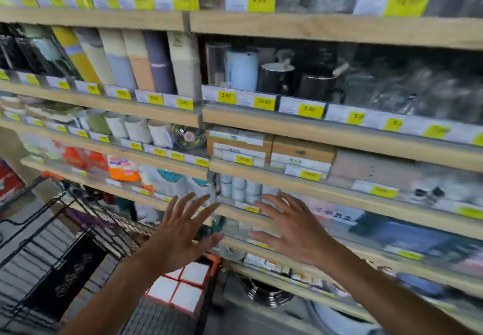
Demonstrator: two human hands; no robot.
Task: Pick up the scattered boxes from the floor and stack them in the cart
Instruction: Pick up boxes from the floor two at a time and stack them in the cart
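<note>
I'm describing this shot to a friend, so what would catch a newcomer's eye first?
Two open hands, left hand and right hand, spread in front of wooden shelves lined with yellow price tags. Below them, white boxes sit stacked in a black wire cart.

Whole frame motion-blurred, worst at right. Price tags (263, 104) mostly unreadable; a few digits only. Far-right shelf goods (407, 91) behind plastic wrap, smeared, can't ID. Cart (52, 251) cut off by left + bottom edges; wheels, handle out of view. White boxes (180, 290) partly hidden behind left forearm (109, 287); count unclear, floor or cart can't tell. Right forearm (407, 300) runs off bottom-right corner. Shiny metal item (269, 295) under lowest shelf, too blurred to ID. Top shelf cropped by edge.
</note>
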